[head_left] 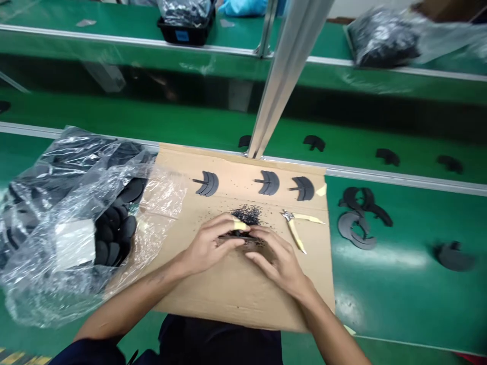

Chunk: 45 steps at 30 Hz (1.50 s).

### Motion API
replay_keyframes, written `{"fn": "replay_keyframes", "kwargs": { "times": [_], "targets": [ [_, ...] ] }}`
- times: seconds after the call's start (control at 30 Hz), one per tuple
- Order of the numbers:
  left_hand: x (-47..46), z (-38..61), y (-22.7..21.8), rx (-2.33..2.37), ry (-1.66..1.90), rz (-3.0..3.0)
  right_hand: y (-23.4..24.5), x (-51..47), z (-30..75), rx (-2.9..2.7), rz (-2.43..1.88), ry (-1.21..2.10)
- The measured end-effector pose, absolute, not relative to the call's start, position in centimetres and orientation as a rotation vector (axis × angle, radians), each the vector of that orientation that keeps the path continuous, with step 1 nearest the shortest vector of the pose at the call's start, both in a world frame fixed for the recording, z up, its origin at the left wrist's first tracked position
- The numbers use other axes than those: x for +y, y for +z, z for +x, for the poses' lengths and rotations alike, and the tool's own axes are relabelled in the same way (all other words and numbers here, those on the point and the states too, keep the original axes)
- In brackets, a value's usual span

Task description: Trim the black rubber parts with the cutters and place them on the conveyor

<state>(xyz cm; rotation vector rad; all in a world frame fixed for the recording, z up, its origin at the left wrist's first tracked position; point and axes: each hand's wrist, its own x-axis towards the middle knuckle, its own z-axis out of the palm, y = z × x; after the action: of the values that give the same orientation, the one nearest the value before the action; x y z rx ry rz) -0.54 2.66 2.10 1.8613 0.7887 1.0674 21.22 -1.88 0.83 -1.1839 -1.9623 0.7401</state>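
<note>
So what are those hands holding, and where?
The left hand and right hand hold a dark piece between their fingers, one from each side; the fingers hide most of it, so the exact spot can't be told.

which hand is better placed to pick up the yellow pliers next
Right, probably: the right hand sits nearest the yellow pliers on the cardboard, while the left hand is farther off. Both pinch a dark piece.
</note>
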Motion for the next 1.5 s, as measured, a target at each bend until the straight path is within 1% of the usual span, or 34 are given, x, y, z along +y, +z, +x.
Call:
{"fn": "replay_keyframes", "kwargs": {
  "times": [0.13,0.23,0.4,0.5,0.57,0.63,0.77,0.9,0.97,1.07,1.5],
  "targets": [
    [2.8,-0.8,1.1,0.928,1.051,1.774,0.6,-2.5,26.4,-2.082,-1.655,0.152],
    [2.7,-0.5,0.4,0.920,1.063,1.697,0.0,-2.5,28.7,-2.153,-1.832,-0.016],
    [2.8,-0.5,-0.5,0.916,1.038,1.648,-0.2,-0.7,29.2,-2.286,-1.880,-0.162],
    [3.2,-1.1,-0.6,0.924,1.076,1.675,0.6,0.1,29.4,-2.362,-1.854,-0.134],
    [3.4,-1.4,-0.5,0.905,1.087,1.707,1.4,0.2,29.0,-2.331,-1.847,-0.052],
    [3.6,-1.7,-0.4,0.881,1.059,1.733,2.1,0.2,28.0,-2.228,-1.792,0.121],
    [3.7,-1.8,-0.2,0.855,0.981,1.712,2.8,0.4,24.7,-2.018,-1.523,0.545],
    [3.6,-1.8,-0.2,0.844,1.011,1.626,2.7,0.7,22.4,-2.007,-1.291,0.733],
    [3.7,-1.9,-0.1,0.833,1.009,1.629,2.4,0.7,22.2,-2.044,-1.198,0.761],
    [3.7,-2.0,0.0,0.815,0.987,1.659,1.9,0.6,22.4,-2.068,-1.114,0.719],
    [3.8,-1.8,0.2,0.780,0.929,1.730,1.1,0.6,22.3,-2.129,-1.064,0.587]
  ]
}}
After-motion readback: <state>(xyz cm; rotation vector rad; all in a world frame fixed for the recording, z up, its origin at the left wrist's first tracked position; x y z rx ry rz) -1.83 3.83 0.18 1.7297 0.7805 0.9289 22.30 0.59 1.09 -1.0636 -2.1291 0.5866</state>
